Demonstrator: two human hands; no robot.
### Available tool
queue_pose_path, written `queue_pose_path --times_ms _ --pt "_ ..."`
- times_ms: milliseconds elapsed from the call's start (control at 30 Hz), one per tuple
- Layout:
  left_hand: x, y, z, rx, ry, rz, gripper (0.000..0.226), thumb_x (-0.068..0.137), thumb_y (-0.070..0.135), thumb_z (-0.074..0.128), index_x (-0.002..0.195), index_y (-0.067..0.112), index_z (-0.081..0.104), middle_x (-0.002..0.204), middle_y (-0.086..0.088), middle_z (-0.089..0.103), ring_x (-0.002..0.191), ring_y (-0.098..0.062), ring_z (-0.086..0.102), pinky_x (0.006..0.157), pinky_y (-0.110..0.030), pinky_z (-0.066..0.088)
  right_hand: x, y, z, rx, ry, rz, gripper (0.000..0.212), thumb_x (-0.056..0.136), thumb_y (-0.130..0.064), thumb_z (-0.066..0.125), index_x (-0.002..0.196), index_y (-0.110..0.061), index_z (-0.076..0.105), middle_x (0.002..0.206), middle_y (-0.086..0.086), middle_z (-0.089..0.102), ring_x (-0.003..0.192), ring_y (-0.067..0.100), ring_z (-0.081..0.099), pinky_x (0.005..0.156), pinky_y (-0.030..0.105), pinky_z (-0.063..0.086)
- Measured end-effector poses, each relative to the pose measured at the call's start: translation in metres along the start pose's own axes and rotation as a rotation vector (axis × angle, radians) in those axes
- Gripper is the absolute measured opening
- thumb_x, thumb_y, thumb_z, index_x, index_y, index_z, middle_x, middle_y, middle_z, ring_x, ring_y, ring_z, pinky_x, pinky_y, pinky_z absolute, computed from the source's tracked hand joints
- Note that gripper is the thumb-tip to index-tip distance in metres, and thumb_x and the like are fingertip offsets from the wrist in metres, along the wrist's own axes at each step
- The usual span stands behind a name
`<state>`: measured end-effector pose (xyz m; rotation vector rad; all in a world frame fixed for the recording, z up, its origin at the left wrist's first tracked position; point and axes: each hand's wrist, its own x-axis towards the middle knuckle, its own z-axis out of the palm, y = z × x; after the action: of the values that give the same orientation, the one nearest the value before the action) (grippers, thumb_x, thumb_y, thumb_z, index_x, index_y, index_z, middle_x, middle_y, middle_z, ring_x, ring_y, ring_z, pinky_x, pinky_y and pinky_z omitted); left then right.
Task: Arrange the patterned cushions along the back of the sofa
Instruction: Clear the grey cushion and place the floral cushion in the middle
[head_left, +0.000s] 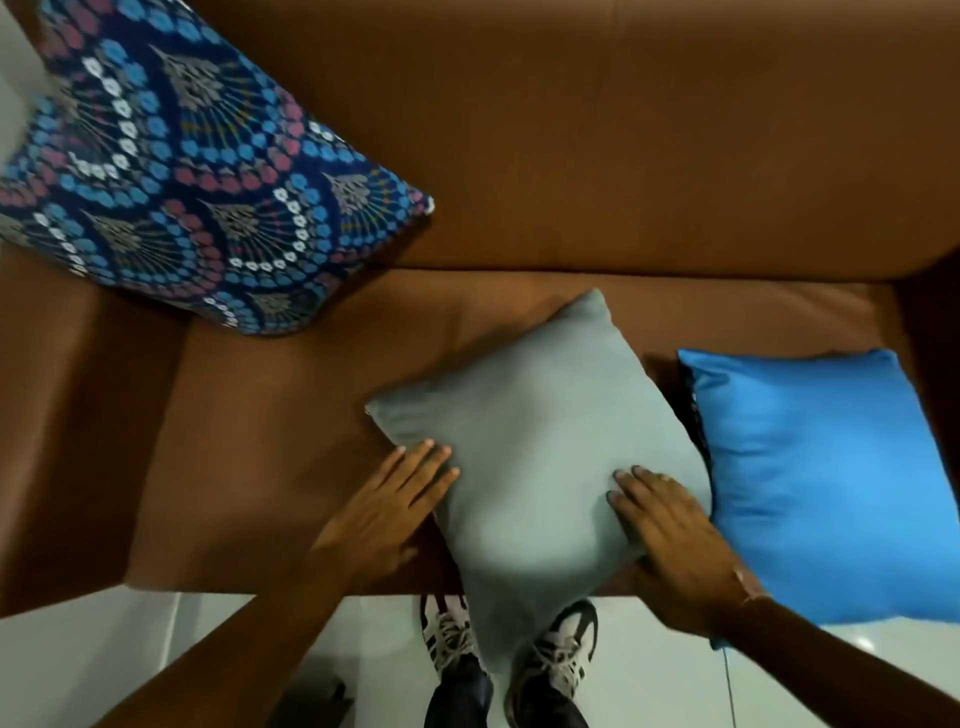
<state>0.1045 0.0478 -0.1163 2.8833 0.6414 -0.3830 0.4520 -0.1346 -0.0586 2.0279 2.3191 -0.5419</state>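
- Head view: my left hand (387, 512) and right hand (675, 535) lie flat and open on the grey cushion (535, 447), gripping nothing yet.
- The patterned cushion (171, 171) leans in the sofa's (623, 130) back left corner; a blue cushion (826, 478) lies just right.
- I'd pinch both near edges evenly, lift clear, then stand it upright against the backrest.

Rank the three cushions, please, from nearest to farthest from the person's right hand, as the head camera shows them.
1. Grey cushion: under the right hand, in the middle of the seat, its front corner hanging over the edge.
2. Plain blue cushion: just to the right of that hand, on the seat.
3. Patterned cushion: far left, leaning against the sofa's back corner.
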Motion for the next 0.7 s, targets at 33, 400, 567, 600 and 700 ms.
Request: queue_pose_path --times_ms 33,400,567,600,700 --pt "0.007 0.003 0.008 0.015 -0.002 -0.018 0.129 0.059 0.054 0.077 0.157 0.013 0.004 0.165 -0.014 0.007 0.152 -0.034 0.003 0.123 -0.052 0.010 -0.010 -0.002 0.019 -0.044 -0.047 0.006 0.087 0.073 -0.036 0.052 0.152 -0.011 0.024 0.161 0.016 0.018 0.148 0.036 0.014 0.120 0.051 0.012" --pt "0.070 0.002 0.037 0.146 0.181 -0.150 0.074 0.087 0.007 0.028 0.154 0.000 -0.001 0.163 -0.020 0.008 0.151 -0.039 0.007 0.121 -0.056 0.017 0.035 -0.025 0.078 -0.158 0.161 0.249 0.085 0.069 -0.024 0.081 0.142 -0.003 0.043 0.151 0.016 0.041 0.142 0.035 0.032 0.114 0.054 0.017" --pt "0.057 0.000 -0.001 -0.028 0.140 -0.129 0.081 0.077 0.010 0.050 0.152 0.006 0.019 0.159 -0.012 0.030 0.147 -0.030 0.028 0.119 -0.046 0.023 0.039 -0.011 0.033 0.120 0.311 0.186 0.071 0.052 -0.005 0.077 0.123 -0.009 0.065 0.124 0.004 0.067 0.121 0.023 0.059 0.114 0.040 0.020" --pt "0.053 -0.004 -0.015 -0.093 0.133 -0.136 0.086 0.073 0.010 0.060 0.151 0.006 0.025 0.157 -0.010 0.036 0.144 -0.028 0.034 0.118 -0.041 0.019 0.043 -0.008 0.019 0.174 0.373 0.163 0.059 0.060 -0.007 0.067 0.119 -0.009 0.066 0.120 0.004 0.069 0.117 0.021 0.061 0.114 0.036 0.021" --pt "0.057 -0.016 -0.058 -0.235 0.265 -0.130 0.065 0.076 0.018 0.067 0.138 0.005 0.050 0.140 -0.009 0.058 0.127 -0.026 0.057 0.119 -0.024 0.012 0.057 -0.001 -0.028 0.327 0.485 0.199 0.047 0.081 -0.013 0.036 0.119 -0.009 0.064 0.116 0.006 0.068 0.123 0.010 0.052 0.116 0.023 0.019"
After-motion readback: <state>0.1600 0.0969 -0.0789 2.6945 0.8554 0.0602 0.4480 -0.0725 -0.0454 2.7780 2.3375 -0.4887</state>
